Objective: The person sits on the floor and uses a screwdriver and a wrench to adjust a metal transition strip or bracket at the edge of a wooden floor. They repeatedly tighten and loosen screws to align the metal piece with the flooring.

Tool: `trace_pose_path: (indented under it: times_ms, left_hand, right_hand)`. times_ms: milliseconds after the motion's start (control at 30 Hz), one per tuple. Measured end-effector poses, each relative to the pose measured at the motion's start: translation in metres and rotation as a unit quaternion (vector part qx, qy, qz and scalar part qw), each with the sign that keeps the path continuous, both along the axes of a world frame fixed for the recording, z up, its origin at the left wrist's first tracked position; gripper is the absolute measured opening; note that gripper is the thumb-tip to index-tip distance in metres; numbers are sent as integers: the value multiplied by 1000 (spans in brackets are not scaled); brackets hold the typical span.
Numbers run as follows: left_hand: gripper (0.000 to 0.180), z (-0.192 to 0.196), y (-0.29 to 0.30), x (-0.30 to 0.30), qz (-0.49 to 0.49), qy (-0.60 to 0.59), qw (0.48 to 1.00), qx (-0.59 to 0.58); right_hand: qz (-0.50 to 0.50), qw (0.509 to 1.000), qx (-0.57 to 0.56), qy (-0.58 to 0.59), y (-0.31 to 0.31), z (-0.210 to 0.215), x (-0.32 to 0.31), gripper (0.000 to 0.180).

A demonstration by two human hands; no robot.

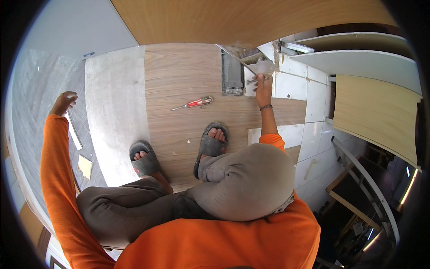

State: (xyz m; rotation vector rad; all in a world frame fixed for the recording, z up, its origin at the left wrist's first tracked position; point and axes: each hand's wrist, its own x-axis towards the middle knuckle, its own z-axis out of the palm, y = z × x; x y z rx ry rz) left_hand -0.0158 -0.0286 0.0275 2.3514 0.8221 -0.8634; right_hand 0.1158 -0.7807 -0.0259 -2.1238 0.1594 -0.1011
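Note:
Out to the left, my left hand (64, 103) is held over the grey floor with its fingers loosely bent and apart, and nothing shows in it. A narrow white strip (74, 130) lies just below that hand. My right hand (263, 87) reaches forward with bent fingers closed by the lower end of a thin slanting edge (237, 58). A small greyish piece shows at its fingertips, too small to name. Between my hands, a screwdriver (199, 102) with a red and pale handle lies on the wood-look floor, its tip pointing left.
A large wooden panel (242, 20) spans the far side. Beside my right hand a grey metal channel (232, 74) is on the floor. White shelving (358, 67) and a pale wooden panel (376, 116) stand at right, above a curved metal bar (371, 188). A yellowish scrap (84, 167) lies at left.

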Motion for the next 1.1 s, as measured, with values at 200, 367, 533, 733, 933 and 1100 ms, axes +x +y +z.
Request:
trace_pose_path:
  times_ms: [200, 367, 533, 733, 933, 1100]
  left_hand:
    - [41, 4, -16, 19, -21, -30, 999, -32]
    - [40, 9, -13, 16, -18, -27, 999, -19]
    - [41, -5, 9, 10, -23, -12, 999, -22]
    - [40, -19, 18, 15, -37, -20, 998, -36]
    - [40, -3, -3, 17, -32, -18, 999, -6]
    - [42, 0, -6, 16, -25, -24, 999, -16]
  right_hand:
    - [85, 968, -228, 69, -7, 9, -3, 44]
    - [92, 970, -209, 77, -3, 4, -1, 47]
    - [170, 956, -235, 34, -4, -7, 11, 46]
    - [243, 923, -297, 37, -7, -8, 28, 46]
    - [198, 950, -209, 117, -21, -11, 17, 45]
    - [139, 959, -244, 36, -8, -7, -36, 34]
